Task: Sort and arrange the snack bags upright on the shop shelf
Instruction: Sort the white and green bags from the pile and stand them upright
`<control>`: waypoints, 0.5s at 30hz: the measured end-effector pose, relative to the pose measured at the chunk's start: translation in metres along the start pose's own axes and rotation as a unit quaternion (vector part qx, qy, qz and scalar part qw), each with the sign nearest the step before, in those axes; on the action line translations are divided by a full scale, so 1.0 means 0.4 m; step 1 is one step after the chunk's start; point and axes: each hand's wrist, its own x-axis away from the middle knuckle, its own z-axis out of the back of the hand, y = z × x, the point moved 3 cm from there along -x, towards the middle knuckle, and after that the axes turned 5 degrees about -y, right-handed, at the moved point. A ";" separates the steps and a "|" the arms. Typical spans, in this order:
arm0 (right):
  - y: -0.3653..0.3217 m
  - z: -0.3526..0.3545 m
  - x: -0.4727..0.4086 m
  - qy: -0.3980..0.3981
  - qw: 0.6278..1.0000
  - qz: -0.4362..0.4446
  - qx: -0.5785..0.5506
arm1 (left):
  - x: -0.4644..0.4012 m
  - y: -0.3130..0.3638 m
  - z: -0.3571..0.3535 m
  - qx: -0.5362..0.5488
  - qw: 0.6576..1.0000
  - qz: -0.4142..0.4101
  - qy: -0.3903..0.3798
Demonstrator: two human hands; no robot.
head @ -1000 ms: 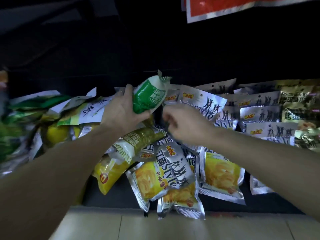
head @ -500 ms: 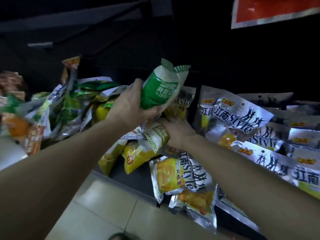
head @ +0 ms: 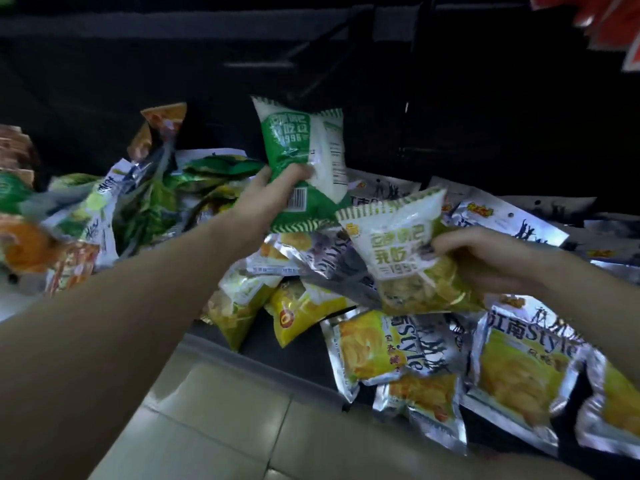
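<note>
My left hand [head: 266,199] grips a green and white snack bag [head: 301,150] by its lower part and holds it upright above the pile. My right hand [head: 485,258] grips a yellow-green and white snack bag [head: 401,258] of the same kind, lifted off the heap and tilted. Under both hands lies a loose heap of silver and yellow snack bags [head: 381,344] on the dark shelf, some hanging over its front edge.
A jumble of green, yellow and orange bags [head: 104,216] fills the shelf's left side. Silver bags [head: 512,223] lie in overlapping rows at the right. The shelf's back [head: 450,116] is dark. Pale floor tiles [head: 214,410] show below. Red packaging [head: 609,19] hangs at top right.
My right hand has pulled a yellow-green bag up out of the heap. My left hand has raised and turned its green bag more upright. The view has shifted left.
</note>
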 end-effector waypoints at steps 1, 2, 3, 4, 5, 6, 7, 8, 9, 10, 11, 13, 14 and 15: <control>-0.011 -0.035 0.012 -0.005 1.000 -0.001 -0.026 | -0.002 0.000 0.021 0.015 0.999 0.018 -0.030; -0.025 -0.080 0.017 -0.008 0.999 0.000 -0.042 | -0.001 0.002 0.044 0.023 0.998 0.021 -0.054; -0.039 -0.125 0.009 -0.016 0.998 0.004 -0.053 | -0.004 0.001 0.072 0.019 0.997 0.015 -0.067; -0.057 -0.175 -0.002 -0.022 0.998 0.007 -0.064 | -0.007 0.001 0.105 -0.004 0.997 0.012 -0.077; -0.073 -0.223 -0.019 -0.025 0.997 0.015 -0.071 | -0.011 -0.004 0.141 -0.033 0.996 0.013 -0.083; -0.088 -0.265 -0.040 -0.019 0.996 0.024 -0.081 | -0.010 -0.008 0.178 -0.058 0.994 0.012 -0.095; -0.101 -0.301 -0.064 -0.022 0.995 0.035 -0.089 | -0.011 -0.008 0.217 -0.073 0.991 0.005 -0.114; -0.116 -0.339 -0.089 -0.028 0.994 0.043 -0.095 | -0.011 -0.007 0.259 -0.071 0.988 0.002 -0.137; -0.128 -0.373 -0.115 -0.031 0.993 0.052 -0.097 | -0.009 -0.005 0.298 -0.054 0.986 -0.003 -0.160; -0.142 -0.410 -0.143 -0.027 0.993 0.060 -0.100 | -0.012 -0.003 0.345 -0.035 0.984 -0.005 -0.177; -0.155 -0.440 -0.174 -0.017 0.992 0.071 -0.099 | -0.015 -0.002 0.390 -0.022 0.981 -0.008 -0.192; -0.186 -0.513 -0.234 -0.001 0.992 0.094 -0.082 | -0.028 -0.006 0.490 -0.002 0.981 -0.003 -0.193; -0.203 -0.553 -0.271 -0.003 0.992 0.104 -0.079 | -0.030 -0.008 0.542 0.015 0.982 0.001 -0.190; -0.218 -0.588 -0.314 -0.008 0.990 0.111 -0.090 | -0.038 -0.012 0.594 0.025 0.983 0.000 -0.184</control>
